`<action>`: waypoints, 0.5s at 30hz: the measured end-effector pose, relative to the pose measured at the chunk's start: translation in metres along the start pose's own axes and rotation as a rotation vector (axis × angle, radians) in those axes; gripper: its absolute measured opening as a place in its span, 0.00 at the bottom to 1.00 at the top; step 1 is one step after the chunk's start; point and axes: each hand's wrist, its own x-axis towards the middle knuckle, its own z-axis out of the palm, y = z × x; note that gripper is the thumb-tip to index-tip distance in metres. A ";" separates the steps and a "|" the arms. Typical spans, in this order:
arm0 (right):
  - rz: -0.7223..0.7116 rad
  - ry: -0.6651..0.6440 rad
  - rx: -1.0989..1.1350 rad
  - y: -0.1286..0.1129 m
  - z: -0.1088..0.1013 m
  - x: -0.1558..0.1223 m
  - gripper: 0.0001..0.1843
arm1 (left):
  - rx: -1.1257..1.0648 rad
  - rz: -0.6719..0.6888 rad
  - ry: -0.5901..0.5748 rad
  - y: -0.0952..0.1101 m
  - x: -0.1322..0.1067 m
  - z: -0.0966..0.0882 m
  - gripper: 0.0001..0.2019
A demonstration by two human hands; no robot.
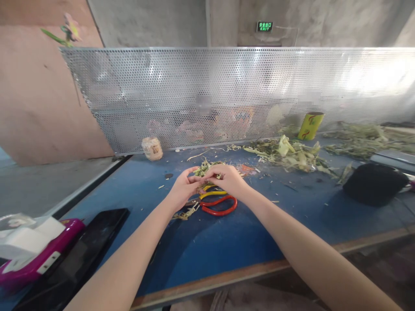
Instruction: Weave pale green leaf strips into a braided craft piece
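Observation:
Fingertips of my left hand (pixel 181 189) and my right hand (pixel 229 178) meet over the middle of the blue table. Both hands are closed in a pinch, and whatever is between the fingers is too small to make out. Just beyond them lies a small heap of pale green, dried plant scraps (pixel 205 166), partly covered by the hands. Scissors with one red and one yellow handle (pixel 221 212) lie right below my hands, their blades pointing left. A few straw-coloured strips (pixel 186 214) lie by the blades.
A perforated metal screen (pixel 181 86) runs along the table's back. Dried husks (pixel 292 155), a yellow can (pixel 310 126) and a black bundle (pixel 372 183) are on the right. A clear jar (pixel 152 148) stands back left; a black slab (pixel 94 242) and magenta device (pixel 61 246) lie front left.

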 end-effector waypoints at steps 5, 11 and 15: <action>0.004 0.001 0.006 -0.001 -0.002 0.001 0.09 | 0.025 0.009 0.002 0.003 -0.001 0.001 0.25; 0.114 -0.001 0.047 -0.003 -0.002 0.000 0.07 | 0.049 0.002 -0.016 0.001 0.000 -0.002 0.25; 0.324 -0.059 0.195 -0.002 -0.001 0.000 0.05 | 0.064 0.001 -0.021 0.000 -0.001 -0.004 0.25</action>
